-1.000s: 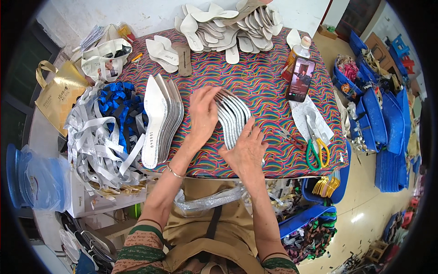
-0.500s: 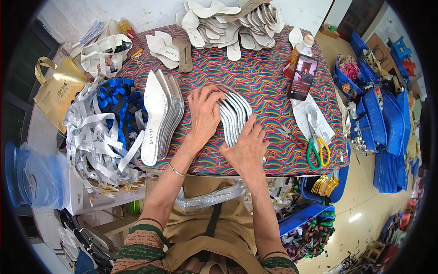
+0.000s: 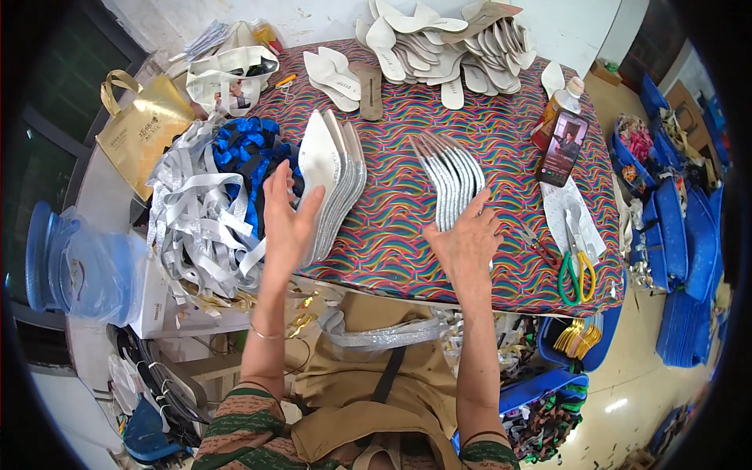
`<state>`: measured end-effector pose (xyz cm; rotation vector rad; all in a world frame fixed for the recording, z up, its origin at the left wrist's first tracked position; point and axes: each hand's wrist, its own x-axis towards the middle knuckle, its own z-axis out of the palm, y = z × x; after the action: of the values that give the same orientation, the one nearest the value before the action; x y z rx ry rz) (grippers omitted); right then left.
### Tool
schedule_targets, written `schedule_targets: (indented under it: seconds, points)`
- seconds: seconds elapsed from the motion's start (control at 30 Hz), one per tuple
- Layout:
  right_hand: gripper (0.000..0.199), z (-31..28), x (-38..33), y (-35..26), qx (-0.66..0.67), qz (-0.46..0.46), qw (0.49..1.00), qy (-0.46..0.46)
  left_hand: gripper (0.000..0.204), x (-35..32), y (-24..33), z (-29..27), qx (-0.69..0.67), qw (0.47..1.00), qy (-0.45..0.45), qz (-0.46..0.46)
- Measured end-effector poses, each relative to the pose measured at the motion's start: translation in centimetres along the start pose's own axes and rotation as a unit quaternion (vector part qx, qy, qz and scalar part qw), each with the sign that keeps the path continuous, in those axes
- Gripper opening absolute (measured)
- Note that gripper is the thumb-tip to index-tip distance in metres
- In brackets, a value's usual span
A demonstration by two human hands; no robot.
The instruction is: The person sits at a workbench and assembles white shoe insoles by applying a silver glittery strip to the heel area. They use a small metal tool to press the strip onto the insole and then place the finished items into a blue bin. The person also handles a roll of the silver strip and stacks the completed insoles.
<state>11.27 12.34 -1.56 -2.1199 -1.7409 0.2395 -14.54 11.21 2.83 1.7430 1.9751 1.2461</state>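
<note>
My left hand (image 3: 288, 223), thumb and fingers spread, is at the near left side of a stack of white shoe insoles (image 3: 321, 160). These insoles have silvery edges and stand close together, and the hand covers part of their near end. To the right, a second stack of silver-edged insoles (image 3: 454, 176) is fanned at its far, pointed end. My right hand (image 3: 470, 247) curves around that stack's near end, thumb on the left and fingers on the right. Its palm hides the insoles' near tips. A glittery silver strip (image 3: 380, 333) lies across my brown apron (image 3: 352, 376).
Loose insoles (image 3: 446, 55) pile up at the table's back. A phone (image 3: 565, 149) leans on a bottle (image 3: 560, 106) at right, with scissors (image 3: 578, 266) and small snips (image 3: 539, 244) nearby. Silver ribbons (image 3: 200, 223) and blue ribbons (image 3: 247, 149) heap up at left.
My left hand has left the right stack and moved left to the other stack, its fingers now spread. My right hand stays at its stack's near end. The whole view has shifted.
</note>
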Motion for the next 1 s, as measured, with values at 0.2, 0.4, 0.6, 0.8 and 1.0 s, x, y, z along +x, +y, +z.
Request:
schedule_targets:
  seconds: [0.2, 0.4, 0.6, 0.8, 1.0]
  points:
    - [0.113, 0.5, 0.3, 0.3, -0.006, -0.003, 1.0, 0.014, 0.069, 2.9, -5.2, -1.1, -0.246, 0.881, -0.291, -0.281]
    - [0.108, 0.0, 0.9, 1.9, -0.024, 0.022, 0.999, 0.018, 0.08, 4.0, -4.6, 1.4, -0.233, 0.878, -0.346, -0.235]
    - [0.113, -0.7, 1.0, 4.1, -0.03, 0.047, 0.997, 0.047, 0.124, 3.3, -0.6, 4.4, -0.273, 0.868, -0.305, -0.282]
    - [0.113, -1.5, 1.1, 3.9, 0.0, 0.056, 0.998, 0.017, 0.13, 0.9, 3.5, 5.6, -0.02, 0.976, -0.21, -0.055]
    - [0.111, -1.3, 1.2, 4.1, -0.003, 0.061, 0.998, 0.032, 0.119, 0.9, 3.2, 6.8, 0.282, 0.946, -0.135, 0.088]
